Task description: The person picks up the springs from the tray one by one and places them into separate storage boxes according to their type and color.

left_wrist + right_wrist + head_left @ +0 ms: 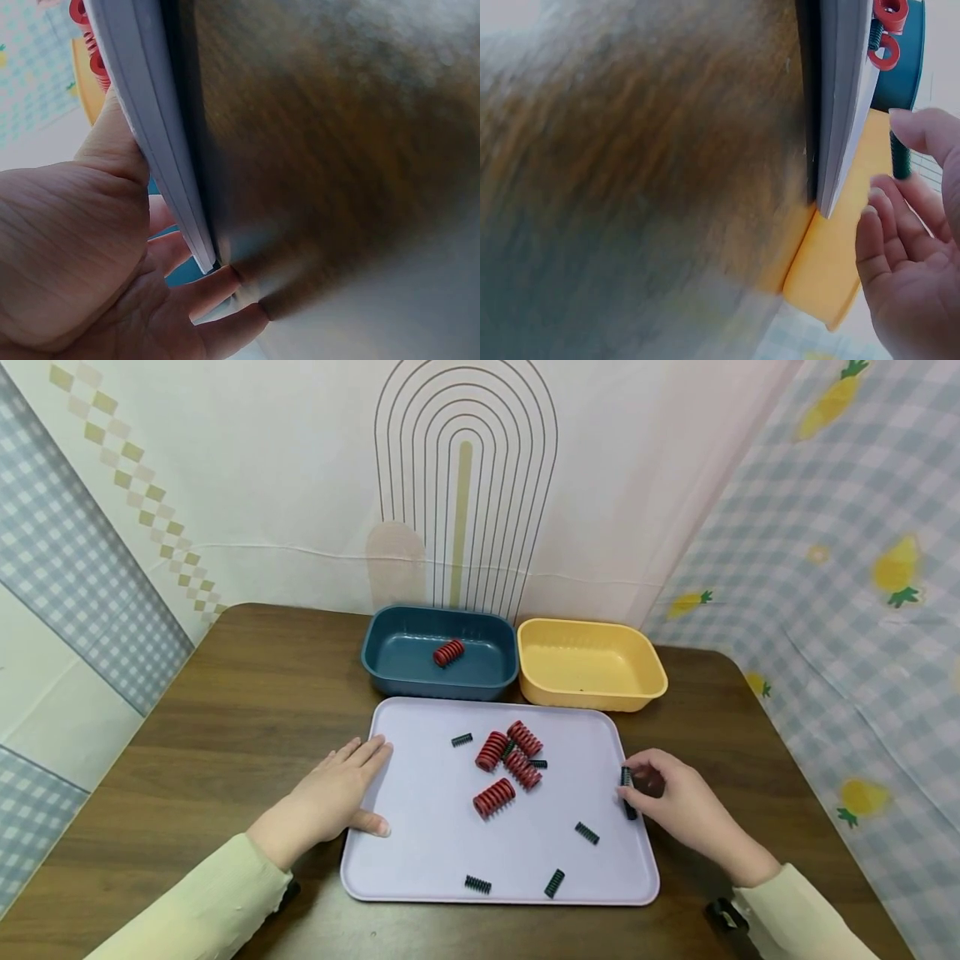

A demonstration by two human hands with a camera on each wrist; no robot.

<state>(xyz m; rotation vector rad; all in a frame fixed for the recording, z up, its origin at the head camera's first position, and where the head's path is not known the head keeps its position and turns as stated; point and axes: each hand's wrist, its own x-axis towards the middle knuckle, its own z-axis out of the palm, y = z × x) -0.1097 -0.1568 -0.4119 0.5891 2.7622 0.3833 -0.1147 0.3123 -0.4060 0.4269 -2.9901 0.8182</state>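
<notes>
My right hand [686,797] pinches a small dark green coil spring [901,156] between thumb and fingertip, over the right edge of the lilac tray [420,852]. At the tray's left edge my left hand [326,797] rests with its fingers spread and fairly straight; it grips no spring. Several thick red springs [494,797] lie grouped near the middle of the tray. Small dark green springs are scattered around them, one [587,833] towards the right, others [477,884] near the front edge. One dark spring [508,749] is partly hidden among the red ones.
Behind the tray stands a dark blue bin [397,677] with one red spring [448,652] inside. A yellow bin [592,700] sits beside it on the right. All of this stands on a brown wooden table [247,710], with patterned cloth [300,477] behind.
</notes>
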